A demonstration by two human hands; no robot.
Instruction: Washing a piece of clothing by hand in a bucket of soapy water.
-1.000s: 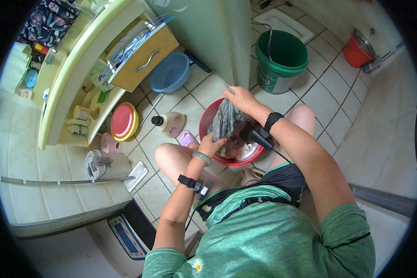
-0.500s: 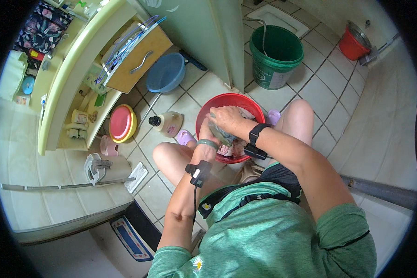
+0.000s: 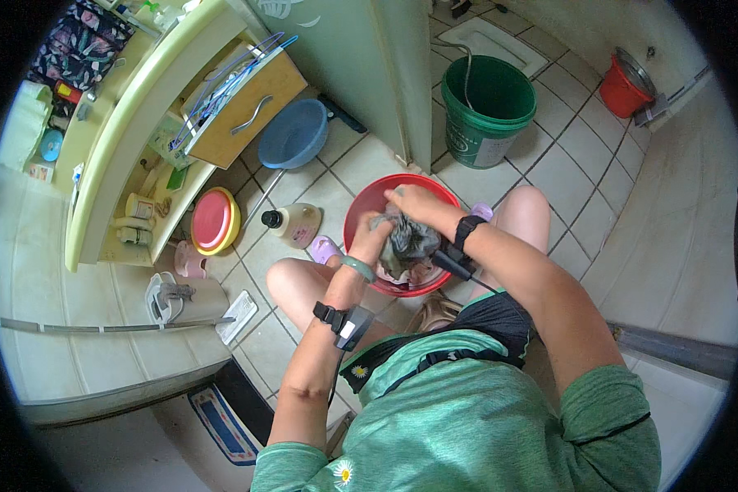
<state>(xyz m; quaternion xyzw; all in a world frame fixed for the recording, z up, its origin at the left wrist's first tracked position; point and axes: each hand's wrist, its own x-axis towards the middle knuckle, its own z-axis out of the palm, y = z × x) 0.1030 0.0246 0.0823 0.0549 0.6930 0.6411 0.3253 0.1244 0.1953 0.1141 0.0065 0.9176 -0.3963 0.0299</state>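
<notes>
Between my knees a red basin (image 3: 361, 205) stands on the tiled floor. Over it, a wet grey-green cloth (image 3: 410, 239) is bunched between my hands. My left hand (image 3: 371, 236) closes on the cloth's left side, a green bangle at its wrist. At the cloth's upper right, my right hand (image 3: 418, 203) grips it with the fingers curled down and partly hidden. Below lie pale and pinkish wet clothes (image 3: 414, 279) in the basin, mostly covered by the cloth and my hands.
A detergent bottle (image 3: 293, 225) with a black cap stands left of the basin. Further off are a blue basin (image 3: 293, 135), a yellow-and-red basin (image 3: 214, 221) and an open drawer (image 3: 242, 115) with hangers. A green bucket (image 3: 488, 123) and a red bucket (image 3: 626, 88) are beyond, right.
My hands have shifted and moved apart slightly, and the cloth between them is now bunched and more spread. The left wrist has turned.
</notes>
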